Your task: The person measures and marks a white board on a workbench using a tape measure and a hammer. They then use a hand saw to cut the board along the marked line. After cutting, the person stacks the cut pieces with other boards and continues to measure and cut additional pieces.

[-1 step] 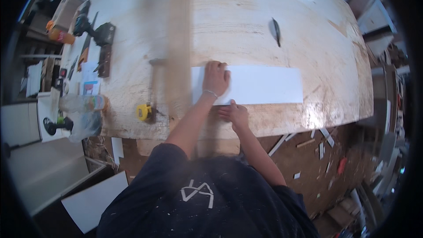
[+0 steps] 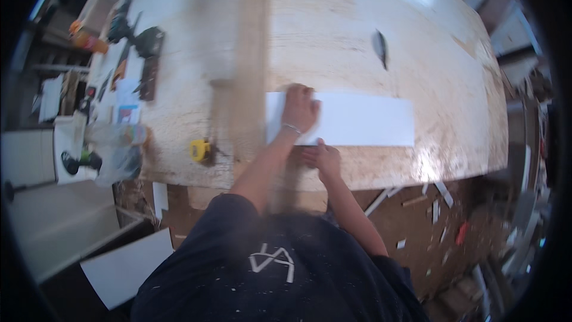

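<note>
A long white board (image 2: 363, 120) lies flat on the wooden worktable (image 2: 333, 36), its left end near a blurred pale strip (image 2: 253, 59) that runs away from me. My left hand (image 2: 301, 109), with a bracelet at the wrist, rests across the board's left part, its bent fingers reaching the far edge. At the near edge my right hand (image 2: 322, 160) is closed, thumb up against the board and the other fingers curled below it. Left of the strip is a yellow tape measure (image 2: 199, 150), beside a blurred hammer-like tool (image 2: 219, 98).
Cordless drills (image 2: 149, 42) and a handsaw (image 2: 120, 68) lie along the table's left side. Nearer stand clear plastic bottles (image 2: 119, 135). A slim dark object (image 2: 380, 48) lies beyond the board. Offcuts (image 2: 436, 210) litter the floor at right; a white panel (image 2: 128, 268) leans lower left.
The whole picture has shifted slightly to the right. Both hands keep their places on the white board, with no clear movement against it.
</note>
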Demonstrator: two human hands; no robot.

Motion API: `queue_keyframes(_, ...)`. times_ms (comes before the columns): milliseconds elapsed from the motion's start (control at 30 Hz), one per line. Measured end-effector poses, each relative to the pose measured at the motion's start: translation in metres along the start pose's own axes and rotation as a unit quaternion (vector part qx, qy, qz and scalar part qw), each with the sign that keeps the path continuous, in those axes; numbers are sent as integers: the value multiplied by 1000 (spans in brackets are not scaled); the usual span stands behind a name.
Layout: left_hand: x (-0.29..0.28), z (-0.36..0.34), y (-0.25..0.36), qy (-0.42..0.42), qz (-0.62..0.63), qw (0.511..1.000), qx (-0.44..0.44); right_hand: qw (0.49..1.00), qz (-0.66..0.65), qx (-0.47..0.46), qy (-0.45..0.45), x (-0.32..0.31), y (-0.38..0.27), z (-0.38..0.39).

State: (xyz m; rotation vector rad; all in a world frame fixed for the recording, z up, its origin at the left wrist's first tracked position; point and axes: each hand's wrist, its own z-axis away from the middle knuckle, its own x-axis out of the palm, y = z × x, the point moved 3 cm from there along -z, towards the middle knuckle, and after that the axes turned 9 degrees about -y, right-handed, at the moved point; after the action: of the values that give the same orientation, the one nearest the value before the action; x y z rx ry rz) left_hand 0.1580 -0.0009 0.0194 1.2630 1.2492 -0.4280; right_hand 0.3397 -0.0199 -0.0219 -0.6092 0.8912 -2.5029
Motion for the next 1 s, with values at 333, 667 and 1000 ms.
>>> queue_keyframes(333, -3, 49, 14, -69, -24, 997, -1, 980, 158, 91, -84, -18, -23, 5)
queue_keyframes(667, -244, 207, 101, -207, 528, 823, -36, 903, 163, 195, -347, -64, 24, 143)
queue_keyframes(1000, -310, 161, 247, -318, 782, 348, 407, 977, 114, 176, -22, -193, 146, 239)
